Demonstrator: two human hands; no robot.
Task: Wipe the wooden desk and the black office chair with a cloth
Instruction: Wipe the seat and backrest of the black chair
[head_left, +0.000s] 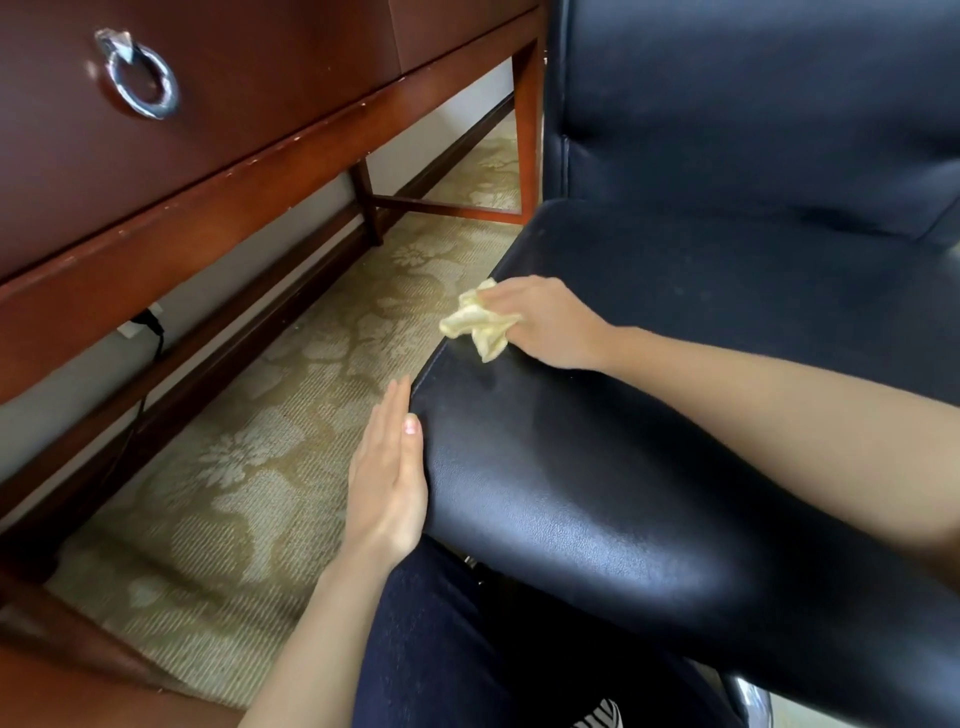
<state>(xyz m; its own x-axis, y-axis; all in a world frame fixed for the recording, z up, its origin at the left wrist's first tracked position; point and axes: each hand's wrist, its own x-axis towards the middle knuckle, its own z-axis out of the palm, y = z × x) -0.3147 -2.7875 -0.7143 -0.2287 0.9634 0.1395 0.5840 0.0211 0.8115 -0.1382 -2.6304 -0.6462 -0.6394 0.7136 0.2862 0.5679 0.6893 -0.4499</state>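
Right hand (550, 325), cloth (480, 322), chair seat (649, 441)

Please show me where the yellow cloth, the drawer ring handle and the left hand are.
yellow cloth (480, 325): head view, crumpled middle.
drawer ring handle (143, 78): head view, metal ring.
left hand (387, 480): head view, palm.

The right hand (545, 325) reaches far across from the right, forearm bare, fingers curled and bunching a cloth (480, 322) under them. The left hand (387, 478) lies nearer, to the left — fingers straight and together, palm turned rightward, thumb on top. Both wrists are straight.
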